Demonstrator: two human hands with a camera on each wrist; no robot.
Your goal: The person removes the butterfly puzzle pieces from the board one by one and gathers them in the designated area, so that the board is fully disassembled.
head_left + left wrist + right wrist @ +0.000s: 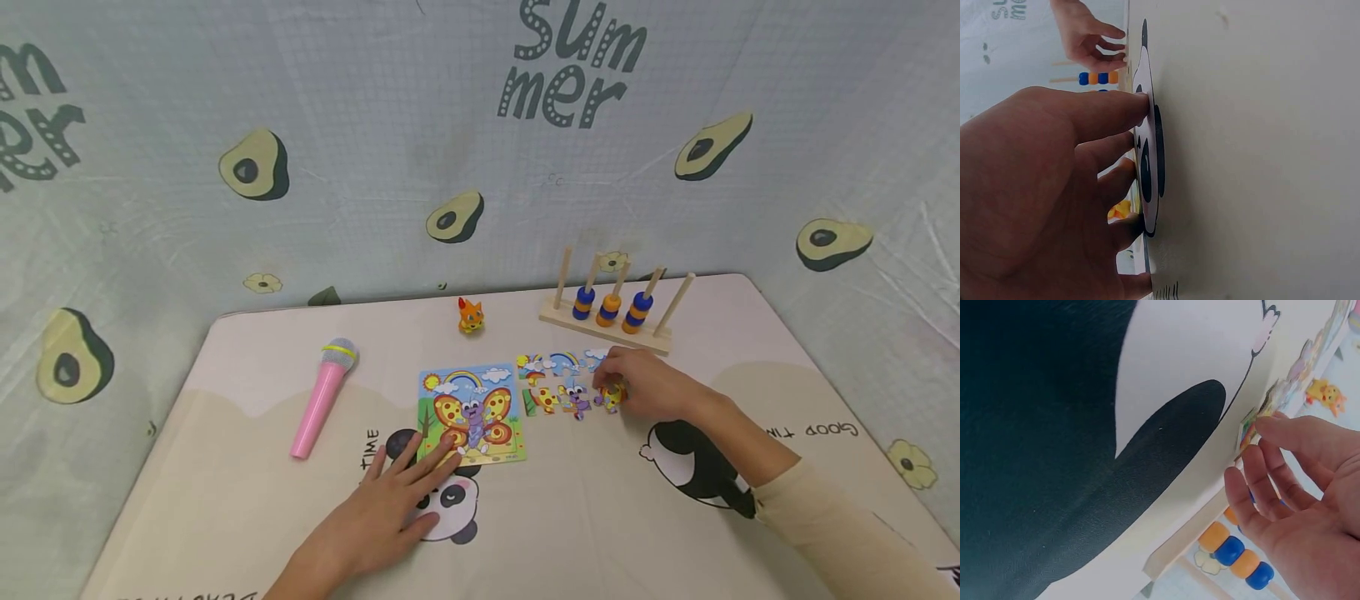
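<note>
A butterfly puzzle picture board (498, 379) lies flat on the table, bright with a sun and rainbow. My left hand (375, 512) rests with spread fingers over its lower left corner and the tablecloth below. To the right of the board, loose jigsaw pieces lie in two rows, among them a rainbow piece (564, 363) and a purple butterfly-head piece (576, 398). At the right end of these rows, my right hand (648, 383) pinches a yellow-and-red jigsaw piece (612, 398) with thumb and fingers. Part of the upper row is hidden under that hand.
A wooden bead stacker (553, 314) with blue and orange beads stands behind the pieces. An orange fox-like figurine (471, 317) is behind the board. At left lies a pink toy microphone (321, 404). A printed cloth wall (360, 225) rises beyond the table's back edge.
</note>
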